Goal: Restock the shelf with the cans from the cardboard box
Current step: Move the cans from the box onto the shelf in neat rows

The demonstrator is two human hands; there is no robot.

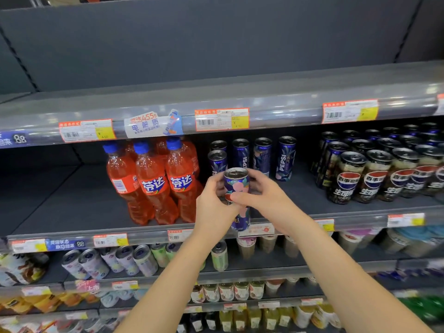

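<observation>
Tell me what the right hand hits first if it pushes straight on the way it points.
Probably the front blue Pepsi can on the shelf, right behind the peach-patterned can the right hand grips; the gap between them is hard to judge.

1. On my feed I see two bare hands, the left hand (212,205) and the right hand (267,200), uncovered to the fingertips.
2. The left forearm (173,280) is bare along all of its length that my view takes in.
3. The right forearm (348,272) is bare in the same way.
4. Both arms look slim and smooth; the nails are too blurred for me to describe.
</observation>
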